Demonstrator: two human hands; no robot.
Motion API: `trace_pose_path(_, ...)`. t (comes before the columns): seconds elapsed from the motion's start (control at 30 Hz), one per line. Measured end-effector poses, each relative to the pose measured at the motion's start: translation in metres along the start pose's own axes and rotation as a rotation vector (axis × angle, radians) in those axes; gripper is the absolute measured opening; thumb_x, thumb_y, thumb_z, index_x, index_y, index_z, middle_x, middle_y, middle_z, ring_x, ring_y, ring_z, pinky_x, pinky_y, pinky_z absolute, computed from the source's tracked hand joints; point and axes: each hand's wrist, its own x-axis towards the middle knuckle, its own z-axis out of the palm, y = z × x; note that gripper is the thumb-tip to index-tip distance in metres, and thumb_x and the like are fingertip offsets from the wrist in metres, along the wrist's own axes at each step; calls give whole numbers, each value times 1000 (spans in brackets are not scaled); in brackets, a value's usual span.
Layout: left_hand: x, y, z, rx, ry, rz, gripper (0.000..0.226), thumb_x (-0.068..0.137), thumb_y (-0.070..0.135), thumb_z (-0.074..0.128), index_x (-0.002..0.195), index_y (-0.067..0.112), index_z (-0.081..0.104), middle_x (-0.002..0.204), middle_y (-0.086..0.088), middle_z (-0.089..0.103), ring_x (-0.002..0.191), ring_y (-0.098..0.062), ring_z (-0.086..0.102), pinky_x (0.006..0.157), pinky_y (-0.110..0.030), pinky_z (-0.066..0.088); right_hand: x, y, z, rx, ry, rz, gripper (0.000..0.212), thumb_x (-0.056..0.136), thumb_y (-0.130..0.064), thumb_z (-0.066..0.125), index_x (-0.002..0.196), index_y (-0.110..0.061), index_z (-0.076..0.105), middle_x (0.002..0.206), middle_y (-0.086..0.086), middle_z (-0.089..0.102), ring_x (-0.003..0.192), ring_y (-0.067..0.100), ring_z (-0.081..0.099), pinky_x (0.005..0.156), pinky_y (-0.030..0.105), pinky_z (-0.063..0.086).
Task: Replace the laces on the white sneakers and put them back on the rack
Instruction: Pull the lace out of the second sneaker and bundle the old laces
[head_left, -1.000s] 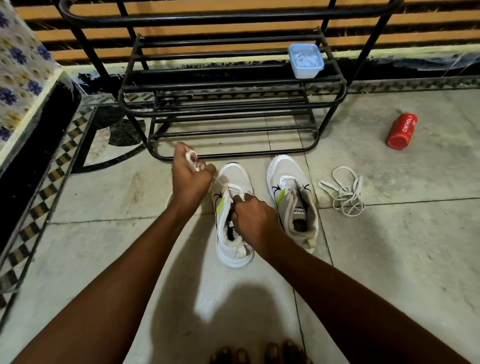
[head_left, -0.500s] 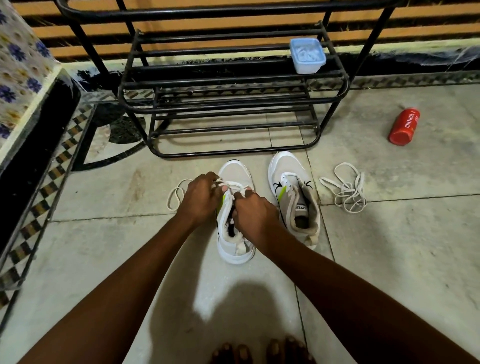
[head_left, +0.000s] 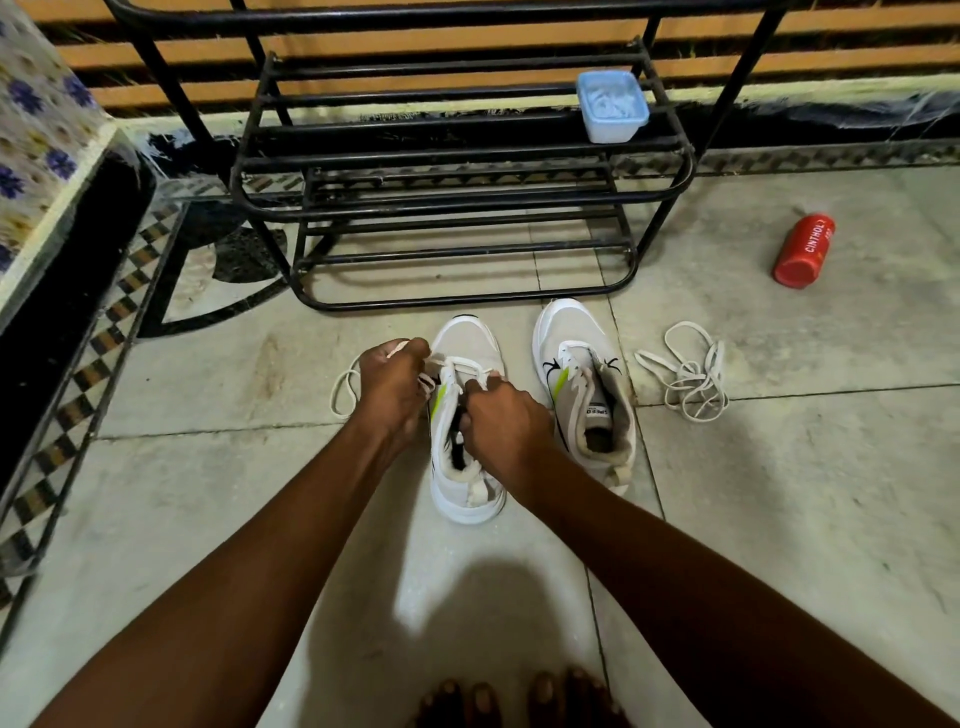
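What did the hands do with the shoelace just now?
The left hand, holding the lace, came down from up near the rack to beside the left sneaker. The right hand stayed gripping the lace at that sneaker. The other sneaker and loose laces stayed put.

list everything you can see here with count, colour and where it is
sneakers: 2, white with green accents, on the floor before the rack
lace being threaded: 1, white, on the left sneaker, looping out to its left
loose laces: a tangled pile, white, on the floor right of the sneakers
shoe rack: 1, black metal, against the wall
tub: 1, pale blue, on a rack shelf
can: 1, red, lying on the floor far right
hands: left hand grips the lace, right hand pinches it at the left sneaker's eyelets
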Motion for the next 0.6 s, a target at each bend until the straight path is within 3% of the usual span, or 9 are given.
trace_pose_path(0.07,-1,-1,-1,-21,115,41,31,82,-5,61,60,14,51,56,-7,46,51,-20,44,55,-29,40,0,1,0,6,3,-5,27,100,-26,49,122,-17,61,124,11,57,111,34,63,86,40,52)
trace_pose_path(0.13,0,-4,-3,110,169,192,27,79,-4,62,62,13,49,61,-6,39,56,-18,37,55,-31,33,0,1,2,19,11,-2,27,99,-27,50,123,-17,59,124,11,57,111,34,63,86,40,52)
trace_pose_path(0.23,5,-11,-12,433,59,538,24,78,1,57,61,12,43,60,1,39,57,-15,37,54,-33,30,0,2,4,45,43,-1,29,98,-25,51,125,-17,56,122,10,58,108,35,64,85,41,52)
trace_pose_path(0.33,13,-20,-21,816,-37,700,13,81,14,54,72,5,54,82,-10,52,73,-27,53,65,-36,40,0,7,5,75,105,21,33,94,-18,51,126,-17,55,117,10,63,102,37,67,80,40,52)
trace_pose_path(0.5,28,-37,-29,848,-35,501,16,99,18,58,98,7,48,83,-8,60,78,-30,58,65,-39,40,-1,9,5,151,133,70,46,89,-4,50,132,-19,56,117,9,66,101,39,67,80,41,52)
trace_pose_path(0.6,32,-31,-31,532,-123,327,20,97,7,59,111,18,49,90,-1,63,78,-21,58,68,-37,54,-2,9,5,193,143,77,48,89,-3,51,134,-18,57,116,12,68,102,40,66,82,42,54)
